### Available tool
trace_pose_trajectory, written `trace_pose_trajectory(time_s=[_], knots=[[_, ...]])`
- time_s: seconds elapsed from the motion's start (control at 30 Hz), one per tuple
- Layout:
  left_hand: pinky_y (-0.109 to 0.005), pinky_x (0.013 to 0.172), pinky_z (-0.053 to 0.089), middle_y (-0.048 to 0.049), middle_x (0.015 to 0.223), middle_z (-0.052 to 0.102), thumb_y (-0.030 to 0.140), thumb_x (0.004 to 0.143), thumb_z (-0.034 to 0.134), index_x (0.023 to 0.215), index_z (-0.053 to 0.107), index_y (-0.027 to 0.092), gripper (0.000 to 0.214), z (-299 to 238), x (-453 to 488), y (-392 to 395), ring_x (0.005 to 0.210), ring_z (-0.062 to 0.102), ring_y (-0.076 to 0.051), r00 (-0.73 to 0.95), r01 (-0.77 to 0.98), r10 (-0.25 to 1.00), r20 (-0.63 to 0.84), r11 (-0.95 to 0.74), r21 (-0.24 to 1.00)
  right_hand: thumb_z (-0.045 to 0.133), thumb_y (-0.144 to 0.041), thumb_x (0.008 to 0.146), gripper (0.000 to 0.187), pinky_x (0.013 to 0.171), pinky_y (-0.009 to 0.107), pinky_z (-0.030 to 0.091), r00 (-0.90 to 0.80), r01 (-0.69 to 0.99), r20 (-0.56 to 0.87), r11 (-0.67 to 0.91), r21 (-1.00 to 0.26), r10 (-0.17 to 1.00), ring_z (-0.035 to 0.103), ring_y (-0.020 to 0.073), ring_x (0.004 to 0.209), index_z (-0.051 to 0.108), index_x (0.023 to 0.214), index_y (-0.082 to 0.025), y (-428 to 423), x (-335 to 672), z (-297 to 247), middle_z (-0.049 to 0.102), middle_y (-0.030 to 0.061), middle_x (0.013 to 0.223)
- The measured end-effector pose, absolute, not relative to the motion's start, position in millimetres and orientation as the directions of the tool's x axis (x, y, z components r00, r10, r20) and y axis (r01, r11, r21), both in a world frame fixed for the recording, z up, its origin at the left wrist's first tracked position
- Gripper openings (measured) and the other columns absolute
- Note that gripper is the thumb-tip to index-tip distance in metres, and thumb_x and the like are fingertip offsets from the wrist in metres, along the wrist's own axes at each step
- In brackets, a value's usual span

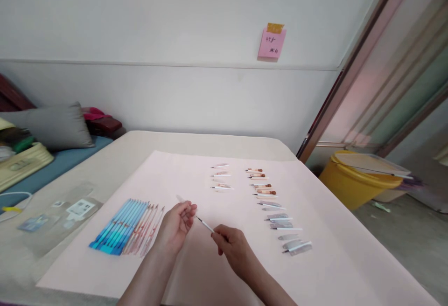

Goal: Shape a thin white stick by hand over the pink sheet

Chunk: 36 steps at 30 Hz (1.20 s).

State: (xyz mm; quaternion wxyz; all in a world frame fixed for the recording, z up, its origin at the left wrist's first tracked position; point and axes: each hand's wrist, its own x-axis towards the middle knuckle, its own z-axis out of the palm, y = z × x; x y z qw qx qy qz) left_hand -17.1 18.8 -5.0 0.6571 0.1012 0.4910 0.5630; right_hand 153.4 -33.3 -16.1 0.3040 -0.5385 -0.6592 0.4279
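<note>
My left hand is closed on a clear pen barrel whose end sticks out above the fingers. My right hand pinches a thin white refill with a dark tip that points toward the left hand. Both hands hover over a pale pink sheet. To the left of my left hand lies a row of blue and clear pen barrels.
Two columns of small pen parts lie on the sheet: caps and refills in the middle, and brown and grey pieces to the right. Clear plastic bags lie at left. A yellow bucket stands on the floor at right.
</note>
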Motion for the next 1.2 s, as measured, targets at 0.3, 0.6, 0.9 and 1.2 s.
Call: trace_pose_trajectory(time_s=[0.3, 0.6, 0.9, 1.2], knots=[[-0.015, 0.049, 0.04, -0.0015, 0.064, 0.058, 0.015, 0.061, 0.068, 0.068, 0.063, 0.012, 0.009, -17.4, 20.0, -5.5, 0.055, 0.052, -0.006, 0.085, -0.503, 0.882, -0.464, 0.44, 0.744, 0.041, -0.037, 0.083, 0.032, 0.046, 0.02, 0.029, -0.124, 0.415, -0.093, -0.034, -0.909, 0.988, 0.039, 0.0068, 0.041, 0.053, 0.061, -0.017, -24.3, 157.5, -21.3, 0.052, -0.0037, 0.05], [-0.017, 0.05, 0.039, -0.0005, 0.065, 0.058, 0.016, 0.061, 0.066, 0.071, 0.061, 0.015, 0.012, -18.8, 25.2, -9.8, 0.057, 0.054, -0.008, 0.111, -0.442, 0.88, -0.463, 0.461, 0.769, 0.041, -0.041, 0.083, 0.037, 0.048, 0.02, 0.03, -0.098, 0.474, -0.065, -0.011, -0.88, 0.993, 0.043, 0.0084, 0.046, 0.049, 0.055, -0.018, -24.9, 157.5, -18.1, 0.05, -0.003, 0.048], [-0.017, 0.055, 0.044, -0.0008, 0.065, 0.057, 0.01, 0.062, 0.064, 0.068, 0.057, 0.014, 0.01, -15.0, 27.2, -9.8, 0.059, 0.055, -0.007, 0.175, -0.51, 0.869, -0.463, 0.482, 0.713, 0.037, -0.039, 0.086, 0.033, 0.048, 0.022, 0.024, -0.089, 0.675, 0.009, 0.067, -0.735, 0.996, 0.044, 0.011, 0.05, 0.052, 0.063, -0.02, -25.6, 163.1, -16.6, 0.052, -0.0009, 0.054], [-0.017, 0.047, 0.045, -0.0019, 0.063, 0.057, 0.016, 0.066, 0.066, 0.07, 0.054, 0.014, 0.012, -19.7, 24.1, -7.3, 0.053, 0.054, -0.007, 0.099, -0.536, 0.876, -0.473, 0.447, 0.716, 0.042, -0.029, 0.082, 0.019, 0.049, 0.022, 0.022, -0.125, 0.719, 0.057, 0.13, -0.683, 0.991, 0.04, 0.0105, 0.049, 0.053, 0.068, -0.021, -28.9, 159.8, -15.9, 0.051, -0.0013, 0.054]])
